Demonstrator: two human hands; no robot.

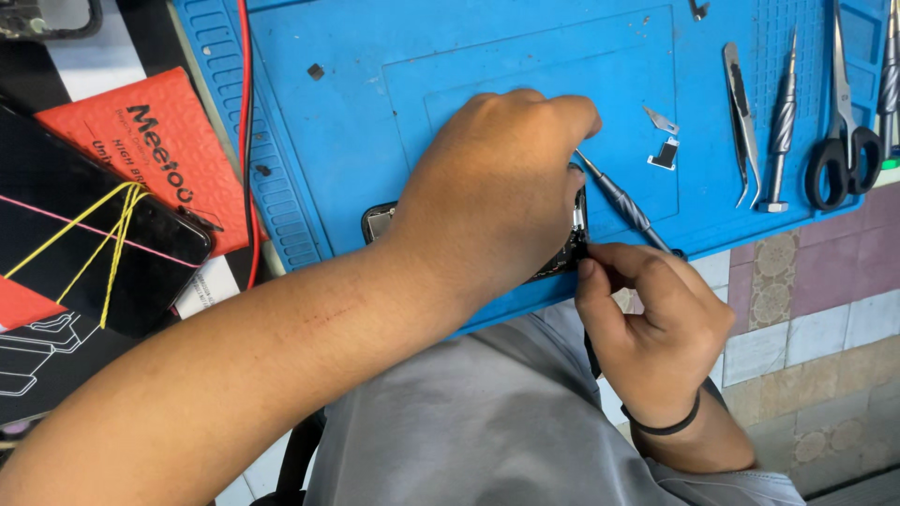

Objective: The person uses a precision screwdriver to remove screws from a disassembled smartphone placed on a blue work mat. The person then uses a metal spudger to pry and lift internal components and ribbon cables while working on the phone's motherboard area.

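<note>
My left hand (492, 192) lies over a dark opened phone (380, 221) on the blue work mat (375, 84), holding it down and hiding most of it. My right hand (647, 314) grips a slim metal screwdriver (623, 204) whose tip points at the phone's right end, beside my left fingertips. Two small loose metal parts (664, 152) lie on the mat just past the tool.
Tweezers (741, 103), another screwdriver (781, 122) and scissors (841, 131) lie at the mat's right side. A red cable (246, 131) runs down its left edge. A black phone bound with rubber bands (94, 244) and a red packet (159, 141) sit at left. Tiled floor shows at right.
</note>
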